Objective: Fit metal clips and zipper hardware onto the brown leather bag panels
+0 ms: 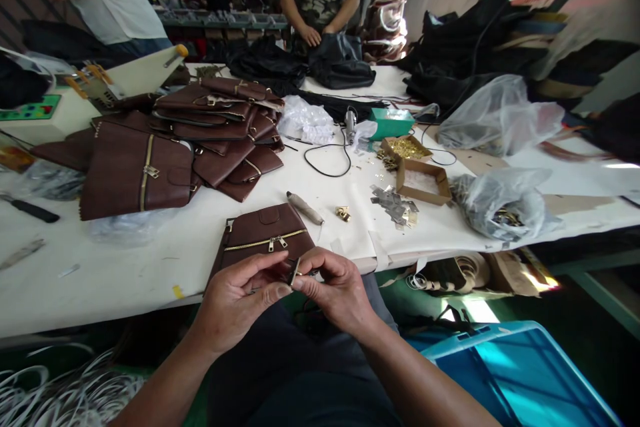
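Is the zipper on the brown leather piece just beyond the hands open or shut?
Shut, it appears: the zipper runs as one line with no visible gap, its two pulls close together.

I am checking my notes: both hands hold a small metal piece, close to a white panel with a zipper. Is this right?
Not white: the head view shows a brown panel with a zipper. The left hand and right hand hold the small metal piece nearby.

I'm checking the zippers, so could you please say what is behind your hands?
Behind the left hand and right hand lies a brown leather-look panel with two zipper pulls; the hands hide its lower part.
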`<state>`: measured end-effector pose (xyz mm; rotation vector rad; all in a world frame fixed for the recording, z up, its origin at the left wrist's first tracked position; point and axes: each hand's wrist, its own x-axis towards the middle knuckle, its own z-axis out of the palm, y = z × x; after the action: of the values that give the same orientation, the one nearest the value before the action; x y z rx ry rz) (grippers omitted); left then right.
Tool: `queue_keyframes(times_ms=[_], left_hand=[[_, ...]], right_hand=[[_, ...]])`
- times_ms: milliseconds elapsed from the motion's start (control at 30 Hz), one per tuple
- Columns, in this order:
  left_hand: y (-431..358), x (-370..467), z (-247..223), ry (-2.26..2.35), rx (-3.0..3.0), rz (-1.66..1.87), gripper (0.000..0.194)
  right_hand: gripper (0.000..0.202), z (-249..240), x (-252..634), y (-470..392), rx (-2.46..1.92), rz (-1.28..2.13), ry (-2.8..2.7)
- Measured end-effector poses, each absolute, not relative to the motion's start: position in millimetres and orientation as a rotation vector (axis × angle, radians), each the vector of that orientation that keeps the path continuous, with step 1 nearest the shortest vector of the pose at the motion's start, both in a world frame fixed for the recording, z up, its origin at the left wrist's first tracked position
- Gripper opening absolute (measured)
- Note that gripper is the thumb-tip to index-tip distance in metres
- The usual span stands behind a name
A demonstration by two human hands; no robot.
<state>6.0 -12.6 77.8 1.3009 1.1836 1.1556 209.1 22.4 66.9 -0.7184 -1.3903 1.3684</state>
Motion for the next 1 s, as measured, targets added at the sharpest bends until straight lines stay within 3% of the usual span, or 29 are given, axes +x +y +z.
queue_keyframes(times_ms=[167,433,833,1000], left_hand=[[-12.2,7.4,80.9,1.234,1.571,1.19,0.01],[-3.0,2.7,75.5,1.198,1.614,1.154,0.002],[23.0,-9.3,58.7,1.208,1.606,1.129,0.01],[80.1,-41.3,36.6,1.634,1.769,0.979,0.044]], right_hand=[[0.018,65.7,212.8,27.4,-0.727,1.351,-1.403],[0.014,55.3,209.3,30.0,-0.713,1.341,-1.422],[0.02,42.7,197.4,56.9,-0.775,1.461,-1.341],[0.032,26.2,184.0,87.4,-0.914,1.529,-1.198]])
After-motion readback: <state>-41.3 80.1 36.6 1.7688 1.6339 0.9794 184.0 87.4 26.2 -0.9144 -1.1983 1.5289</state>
